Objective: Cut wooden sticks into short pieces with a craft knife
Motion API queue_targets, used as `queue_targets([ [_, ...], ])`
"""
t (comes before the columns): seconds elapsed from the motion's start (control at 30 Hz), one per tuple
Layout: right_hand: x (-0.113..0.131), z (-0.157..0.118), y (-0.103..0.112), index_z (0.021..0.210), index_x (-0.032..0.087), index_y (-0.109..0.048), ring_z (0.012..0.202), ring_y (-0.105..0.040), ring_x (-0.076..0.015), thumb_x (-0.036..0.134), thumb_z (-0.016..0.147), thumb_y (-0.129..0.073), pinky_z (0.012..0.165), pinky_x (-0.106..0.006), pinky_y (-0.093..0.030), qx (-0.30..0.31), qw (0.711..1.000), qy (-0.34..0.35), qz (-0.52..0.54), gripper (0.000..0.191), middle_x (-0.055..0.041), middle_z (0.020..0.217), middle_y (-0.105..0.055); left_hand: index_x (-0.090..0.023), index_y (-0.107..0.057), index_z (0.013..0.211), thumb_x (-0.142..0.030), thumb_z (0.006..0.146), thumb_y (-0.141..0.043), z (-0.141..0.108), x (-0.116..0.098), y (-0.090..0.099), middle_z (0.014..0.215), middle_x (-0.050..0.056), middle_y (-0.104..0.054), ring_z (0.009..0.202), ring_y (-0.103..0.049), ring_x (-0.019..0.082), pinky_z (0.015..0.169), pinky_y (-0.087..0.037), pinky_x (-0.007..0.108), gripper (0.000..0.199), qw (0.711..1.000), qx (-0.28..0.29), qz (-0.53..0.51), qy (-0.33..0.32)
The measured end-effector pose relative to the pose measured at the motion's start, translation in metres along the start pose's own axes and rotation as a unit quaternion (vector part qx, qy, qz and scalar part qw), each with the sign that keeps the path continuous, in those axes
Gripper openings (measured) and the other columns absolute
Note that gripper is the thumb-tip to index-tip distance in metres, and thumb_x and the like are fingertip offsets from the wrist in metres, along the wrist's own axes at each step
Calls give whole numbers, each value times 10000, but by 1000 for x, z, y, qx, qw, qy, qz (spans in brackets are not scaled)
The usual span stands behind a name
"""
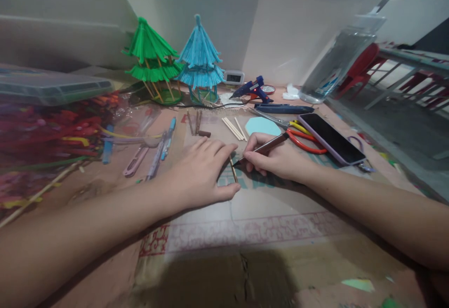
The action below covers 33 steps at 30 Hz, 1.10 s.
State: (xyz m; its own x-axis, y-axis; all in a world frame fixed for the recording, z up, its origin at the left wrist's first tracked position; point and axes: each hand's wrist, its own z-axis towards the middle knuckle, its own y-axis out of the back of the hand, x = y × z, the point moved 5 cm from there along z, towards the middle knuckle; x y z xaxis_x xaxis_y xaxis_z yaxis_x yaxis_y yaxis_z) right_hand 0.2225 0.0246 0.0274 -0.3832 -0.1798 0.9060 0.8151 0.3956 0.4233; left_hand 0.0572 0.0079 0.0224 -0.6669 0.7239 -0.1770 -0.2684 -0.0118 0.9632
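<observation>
Two bare forearms reach in from the lower corners and meet over the middle of the table (252, 205). The left hand (201, 172) lies palm down, its fingers pointing forward and its thumb stretched to the right; its grip is parted only by the length of one short stick (233, 169), steadied end to end between forefinger and thumb. The right hand (270, 156) rests on its side, its grip closed round one brown marker (268, 145), whose dark tip points left and meets the stick, or very nearly so.

Beyond the hands are three brown sticks (198, 122), one marker cap (204, 134), four or five pale sticks (233, 129), the count blurred, and one blue card (263, 126). One pair of scissors (305, 140) and one phone (332, 139) lie just past the right hand, crowding that side.

Farther back stand two tiered paper models, one green (154, 60), one blue (199, 60), with one glue gun (252, 89), one clock (234, 77) and one clear bottle (333, 65). One pink cutter (136, 161) lies beyond the left forearm, near a red heap (56, 130).
</observation>
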Motion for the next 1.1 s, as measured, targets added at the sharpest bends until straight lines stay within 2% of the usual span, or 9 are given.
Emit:
queue_targets([
  [0.2, -1, -2, 0, 808, 192, -534, 434, -524, -76, 304, 872, -667, 402, -187, -407, 34, 999, -16, -7, 186, 11, 621, -677, -97, -503, 1411, -564, 859, -643, 0, -1, 1, 1299, 175, -596, 1254, -536, 367, 1153, -364, 578, 737, 1000, 6, 4, -3],
  [0.37, -1, -1, 1, 833, 196, -523, 424, -509, -68, 310, 893, -654, 403, -190, -396, -6, 1000, 3, 7, 183, 22, 645, -669, -83, -503, 1414, -566, 865, -640, 0, -2, 1, 1299, 183, -598, 1248, -536, 369, 1161, -351, 594, 743, 1000, 10, 10, -6],
  [0.47, 0, 0, 0, 836, 198, -526, 427, -516, -73, 310, 892, -658, 407, -196, -403, -11, 1000, 0, 8, 181, 20, 649, -672, -88, -493, 1423, -573, 868, -632, 0, -2, 1, 1309, 184, -594, 1260, -529, 371, 1167, -343, 596, 750, 1000, 10, 14, -7],
  [0.77, -2, -3, -1, 804, 193, -527, 447, -539, -80, 309, 842, -698, 401, -171, -419, 52, 998, -20, 9, 210, 14, 610, -676, -107, -499, 1405, -566, 863, -625, 0, -2, 0, 1281, 173, -597, 1251, -533, 363, 1159, -350, 584, 721, 1000, 9, 19, -2],
  [0.93, -3, -2, 0, 813, 196, -526, 428, -522, -70, 302, 869, -673, 391, -171, -404, 30, 999, -15, 1, 190, 19, 620, -674, -105, -495, 1405, -564, 865, -623, 0, -2, 0, 1295, 175, -592, 1259, -528, 365, 1160, -345, 580, 720, 1000, 10, 15, -3],
  [1.1, -2, -3, -2, 792, 198, -520, 477, -568, -87, 325, 849, -707, 421, -176, -414, 76, 997, 5, 27, 234, 11, 603, -676, -119, -506, 1388, -550, 866, -618, 0, -2, 1, 1261, 168, -609, 1236, -541, 365, 1142, -360, 592, 686, 1000, -1, 10, -7],
])
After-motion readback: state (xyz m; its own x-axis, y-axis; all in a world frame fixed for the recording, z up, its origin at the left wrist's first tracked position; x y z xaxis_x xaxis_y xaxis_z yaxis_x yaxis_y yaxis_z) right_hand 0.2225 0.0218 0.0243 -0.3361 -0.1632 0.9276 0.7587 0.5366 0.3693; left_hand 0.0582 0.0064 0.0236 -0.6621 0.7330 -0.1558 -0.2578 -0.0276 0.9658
